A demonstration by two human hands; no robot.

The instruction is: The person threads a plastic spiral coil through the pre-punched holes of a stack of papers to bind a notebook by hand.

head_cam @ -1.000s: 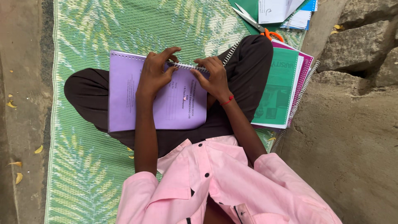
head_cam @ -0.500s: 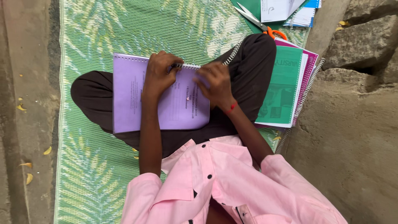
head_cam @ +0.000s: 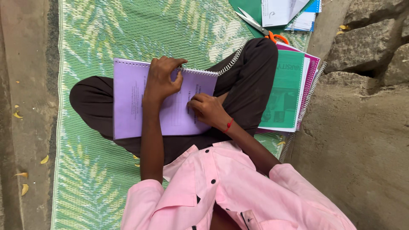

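A green woven mat (head_cam: 106, 30) with a pale leaf pattern covers the ground, with a bare strip to one side and rough stone (head_cam: 366, 127) to the other. The person sits cross-legged on it in dark trousers (head_cam: 251, 72) and a pink shirt (head_cam: 230, 191). One purple-covered notebook (head_cam: 128, 100) lies flat across the lap, its white spiral coil (head_cam: 226, 67) partly wound out past the top corner. The left hand (head_cam: 162, 81) curls over the top edge, fingertips pinched on the coil where it enters the cover. The right hand (head_cam: 206, 110), with a red thread at the wrist, presses loosely bent fingers down on the cover and clasps nothing. Beside the knee sits a stack of books (head_cam: 289, 89), green on top with pink edges beneath; the count is unclear. Farther off lie a few loose papers (head_cam: 281, 10) and one pair of orange-handled scissors (head_cam: 260, 26). Several yellow leaves (head_cam: 44, 159) dot the bare ground.
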